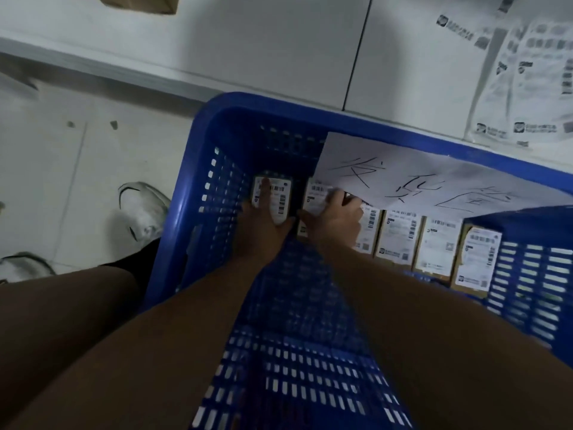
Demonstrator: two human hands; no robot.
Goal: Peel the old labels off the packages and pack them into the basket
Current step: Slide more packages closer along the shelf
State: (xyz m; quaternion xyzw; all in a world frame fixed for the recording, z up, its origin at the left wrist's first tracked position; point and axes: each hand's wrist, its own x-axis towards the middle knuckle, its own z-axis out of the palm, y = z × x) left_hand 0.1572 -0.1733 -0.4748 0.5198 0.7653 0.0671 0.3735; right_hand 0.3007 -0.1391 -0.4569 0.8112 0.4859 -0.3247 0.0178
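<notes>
We lean over the blue basket [198, 169], both forearms reaching down past its near slatted wall to the bottom. Our left hand [263, 226] lies with fingers stretched flat on top of the leftmost package [273, 197], pressing it down, probably so it seats in the corner. Our right hand [333, 217] sits on the next package [316, 195] just beside it, fingers bent over its far edge; we judge it is nudging that one into line, though blur keeps us from saying whether it truly grips. The two hands are close but not touching.

To the right, a row of packages [434, 246] stands side by side, labels up (packed tight, it seems, so the row fills without gaps). So the packing looks well under way, with the left end being filled.

Beyond, a white sheet with handwritten characters [418, 178] hangs over the far rim, presumably marking the basket. Past it, printed label sheets [527, 82] lie on a white surface, and a shoe [144, 209] stands on the floor at left.
</notes>
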